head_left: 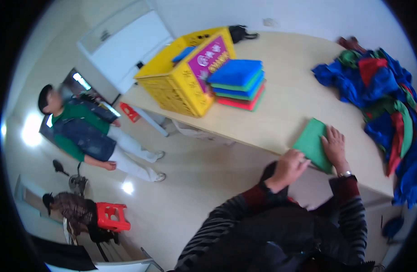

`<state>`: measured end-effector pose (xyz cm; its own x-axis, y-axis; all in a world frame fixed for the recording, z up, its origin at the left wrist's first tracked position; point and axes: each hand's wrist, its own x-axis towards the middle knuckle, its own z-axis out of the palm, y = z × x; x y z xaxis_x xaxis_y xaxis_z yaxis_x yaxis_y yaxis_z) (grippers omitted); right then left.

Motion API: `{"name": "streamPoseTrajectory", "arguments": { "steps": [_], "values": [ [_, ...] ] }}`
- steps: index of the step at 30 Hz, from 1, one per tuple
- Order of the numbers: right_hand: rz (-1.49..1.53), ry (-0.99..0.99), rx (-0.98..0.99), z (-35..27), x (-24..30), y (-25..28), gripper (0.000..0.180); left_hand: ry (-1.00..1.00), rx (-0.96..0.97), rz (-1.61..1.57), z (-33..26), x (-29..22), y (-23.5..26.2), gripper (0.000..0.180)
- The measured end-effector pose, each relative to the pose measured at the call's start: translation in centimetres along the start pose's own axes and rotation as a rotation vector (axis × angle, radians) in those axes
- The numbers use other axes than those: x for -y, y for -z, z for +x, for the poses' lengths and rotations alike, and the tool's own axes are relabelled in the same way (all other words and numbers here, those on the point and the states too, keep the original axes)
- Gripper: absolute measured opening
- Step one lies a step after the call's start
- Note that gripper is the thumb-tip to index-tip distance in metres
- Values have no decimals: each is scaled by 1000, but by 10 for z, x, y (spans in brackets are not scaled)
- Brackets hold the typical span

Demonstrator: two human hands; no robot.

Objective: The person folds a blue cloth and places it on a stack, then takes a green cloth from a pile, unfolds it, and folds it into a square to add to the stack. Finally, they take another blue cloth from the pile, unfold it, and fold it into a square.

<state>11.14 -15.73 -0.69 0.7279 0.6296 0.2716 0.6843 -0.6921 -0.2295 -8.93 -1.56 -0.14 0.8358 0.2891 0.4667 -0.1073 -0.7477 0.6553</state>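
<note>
A folded green cloth (311, 140) lies flat near the front edge of a light wooden table (290, 95). My right hand (334, 146) rests palm down on its right side, fingers spread. At the cloth's near left corner my left hand (290, 167) is curled over the table edge and touches the cloth. Farther back sits a stack of folded cloths (238, 84) in blue, green and red. To the right, a heap of unfolded cloths (385, 95) in the same colours covers the table's right end.
A yellow plastic crate (183, 77) stands on the table's far left corner beside the stack. A person in a green top (88, 133) stands on the floor to the left. Another person (72, 206) sits low by a red stool (111, 216).
</note>
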Motion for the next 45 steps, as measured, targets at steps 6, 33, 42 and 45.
{"name": "streamPoseTrajectory", "arguments": {
  "steps": [6, 33, 42, 45],
  "values": [
    [25, 47, -74, -30, 70, 4, 56, 738, 327, -1074, -37, 55, 3, 36],
    [57, -39, -177, -73, 27, 16, 43, 467, -268, -1374, 275, 159, 326, 33],
    [37, -64, -152, -73, 23, 17, 47, 698, -211, -1058, 269, 214, 306, 28],
    [56, -57, -151, -73, 27, 15, 46, 665, -228, -977, 266, 228, 321, 29]
  ]
}}
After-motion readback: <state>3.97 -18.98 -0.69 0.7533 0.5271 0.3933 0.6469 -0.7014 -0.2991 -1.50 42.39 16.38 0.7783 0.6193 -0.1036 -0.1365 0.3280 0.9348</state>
